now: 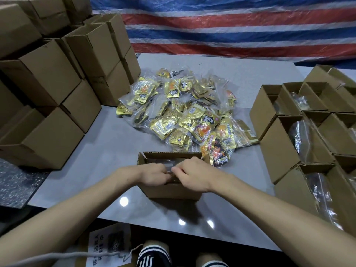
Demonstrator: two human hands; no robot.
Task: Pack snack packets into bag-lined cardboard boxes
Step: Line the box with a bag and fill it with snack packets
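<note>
An open cardboard box (169, 189) stands on the grey table (115, 141) right in front of me. Both hands meet over its mouth. My left hand (154, 174) and my right hand (192, 173) pinch the clear plastic bag (169, 164) that sits inside the box, fingers curled on its edge. What lies deeper in the box is hidden by my hands. Behind the box is a big heap of gold and orange snack packets (183, 112), several of them bundled in clear bags.
Closed cardboard boxes (48, 93) are stacked high on the left. On the right stand several open boxes (289, 135) lined with clear bags. A red, white and blue striped tarp (231, 26) hangs behind the table. Papers and a cord lie below the table's near edge.
</note>
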